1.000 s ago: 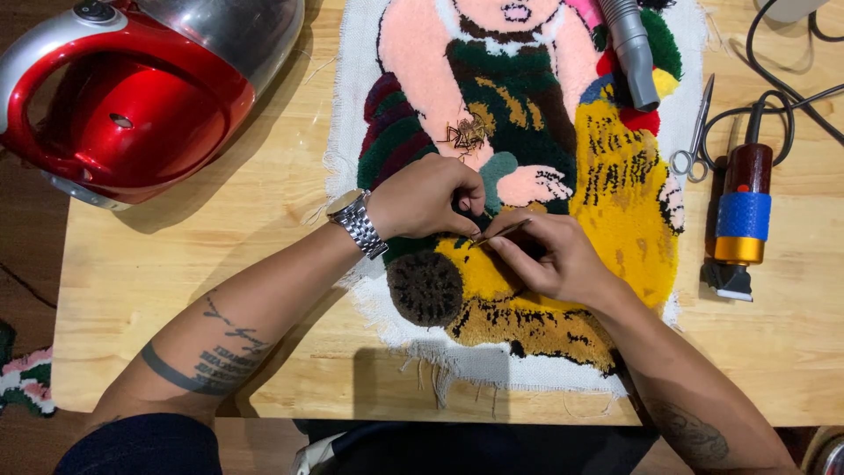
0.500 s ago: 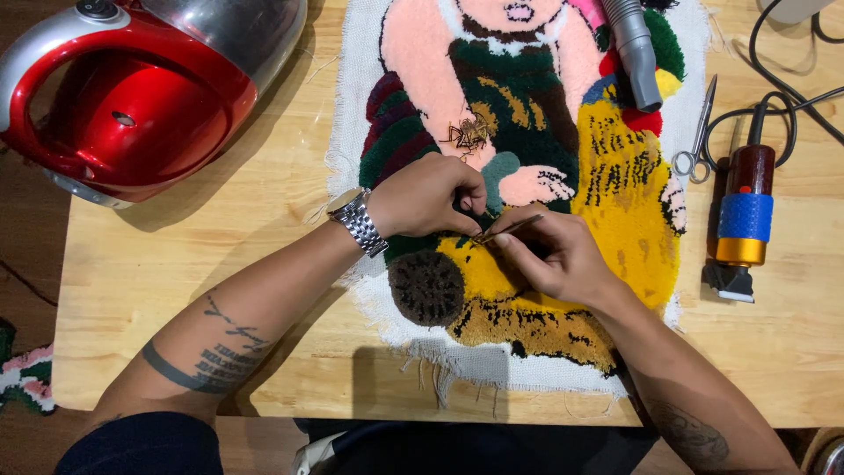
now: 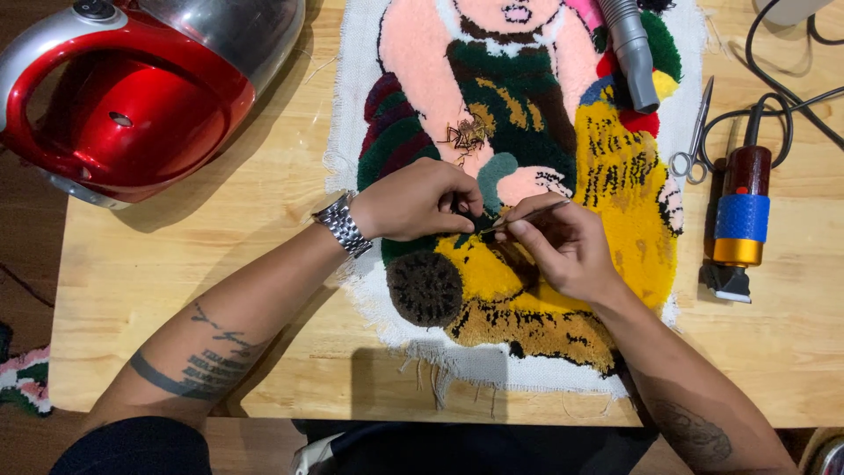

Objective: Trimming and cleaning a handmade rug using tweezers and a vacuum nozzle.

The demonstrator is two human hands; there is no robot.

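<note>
Head view: both hands meet over the tufted rug [image 3: 527, 176] on the wooden desk [image 3: 220, 264].
Right hand [image 3: 563, 246]: fingers pinched shut on a thin metal tool [image 3: 527, 214], tip at the rug's middle.
Left hand [image 3: 418, 200]: curled, fingertips pressing the pile beside the tool tip.
Rug look: pink figure, green, yellow, dark patches, white backing edge.
Right of rug: scissors [image 3: 694, 132], electric trimmer [image 3: 738, 220].
Left of rug: red vacuum cleaner [image 3: 132, 88].

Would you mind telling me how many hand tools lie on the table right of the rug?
2: scissors beside the rug's edge, and a clipper just right of them. Others may lie beyond the frame.
</note>
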